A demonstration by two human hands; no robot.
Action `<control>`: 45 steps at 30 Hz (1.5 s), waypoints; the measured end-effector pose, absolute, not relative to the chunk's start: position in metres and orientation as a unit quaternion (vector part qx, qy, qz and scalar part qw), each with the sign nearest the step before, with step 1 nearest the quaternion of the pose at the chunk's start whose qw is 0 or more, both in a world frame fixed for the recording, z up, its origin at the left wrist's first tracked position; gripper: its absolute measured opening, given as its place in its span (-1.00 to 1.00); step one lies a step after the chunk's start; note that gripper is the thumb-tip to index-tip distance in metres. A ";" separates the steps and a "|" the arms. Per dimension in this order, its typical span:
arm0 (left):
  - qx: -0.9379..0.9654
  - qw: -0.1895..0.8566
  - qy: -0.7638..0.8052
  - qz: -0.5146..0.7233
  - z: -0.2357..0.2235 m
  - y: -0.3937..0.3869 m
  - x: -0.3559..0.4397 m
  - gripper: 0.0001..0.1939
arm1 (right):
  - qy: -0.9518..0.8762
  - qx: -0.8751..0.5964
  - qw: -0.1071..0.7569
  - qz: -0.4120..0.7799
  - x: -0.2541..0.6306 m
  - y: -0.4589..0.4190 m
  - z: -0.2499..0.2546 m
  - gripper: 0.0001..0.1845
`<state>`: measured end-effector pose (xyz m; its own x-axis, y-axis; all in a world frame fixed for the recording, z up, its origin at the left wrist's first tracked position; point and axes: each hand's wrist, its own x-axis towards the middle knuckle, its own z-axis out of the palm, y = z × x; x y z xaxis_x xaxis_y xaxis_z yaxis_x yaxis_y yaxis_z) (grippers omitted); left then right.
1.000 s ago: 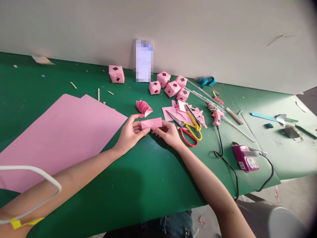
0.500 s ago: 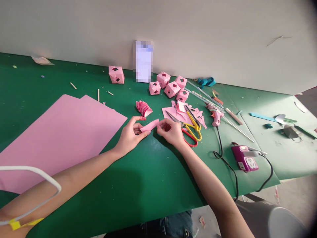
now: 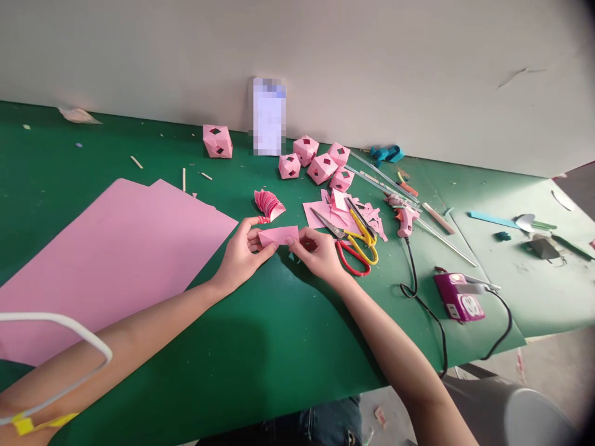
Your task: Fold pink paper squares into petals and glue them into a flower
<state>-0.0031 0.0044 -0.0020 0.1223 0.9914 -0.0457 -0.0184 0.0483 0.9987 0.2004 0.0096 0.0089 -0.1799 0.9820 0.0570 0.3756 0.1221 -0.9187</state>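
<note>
A small folded strip of pink paper (image 3: 279,235) is held up between both hands. My left hand (image 3: 242,254) is closed on its left end, thumb in front and fingers behind. The right end is pinched by my right hand (image 3: 320,253). Just beyond them lies a fanned stack of folded pink pieces (image 3: 268,204). Scissors with red and yellow handles (image 3: 353,255) rest to the right of my right hand, on pink paper scraps (image 3: 320,212). Several faceted pink paper shapes with diamond holes (image 3: 323,168) stand farther back, and a single larger one (image 3: 217,142) sits apart from them.
Large pink sheets (image 3: 125,248) cover the left of the green table (image 3: 223,365). A phone with a blurred screen (image 3: 268,118) leans on the wall. To the right are a pink glue gun (image 3: 407,220) with its cord, a purple power socket box (image 3: 459,297) and clear glue sticks (image 3: 449,243).
The strip's right end curled up as my right hand shifted along it; now the strip is flatter again, with my right thumb pressed on its front. My left hand kept its hold.
</note>
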 end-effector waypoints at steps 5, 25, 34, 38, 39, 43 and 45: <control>0.520 0.540 0.467 0.468 -0.001 0.004 -0.002 -0.37 | -0.687 -0.521 0.401 0.309 0.185 -0.003 0.009 -0.60; 0.511 0.564 0.431 0.484 0.002 0.005 -0.003 -0.56 | -0.613 -0.548 0.503 0.267 0.185 -0.012 0.022 -0.66; 0.506 0.570 0.413 0.499 0.004 0.004 -0.002 -0.46 | -0.656 -0.504 0.477 0.297 0.178 -0.015 0.000 -0.86; 0.502 0.546 0.437 0.509 0.002 0.005 -0.002 -0.48 | -0.674 -0.479 0.451 0.335 0.175 -0.015 -0.001 -0.80; 0.500 0.542 0.443 0.509 0.001 0.005 -0.002 -0.48 | -0.681 -0.479 0.442 0.333 0.175 -0.015 -0.001 -0.76; 0.501 0.547 0.446 0.500 0.001 0.005 -0.003 -0.43 | -0.699 -0.485 0.421 0.313 0.175 -0.013 0.000 -0.70; 0.499 0.556 0.448 0.490 0.001 0.005 -0.002 -0.42 | -0.702 -0.489 0.421 0.303 0.176 -0.012 -0.002 -0.72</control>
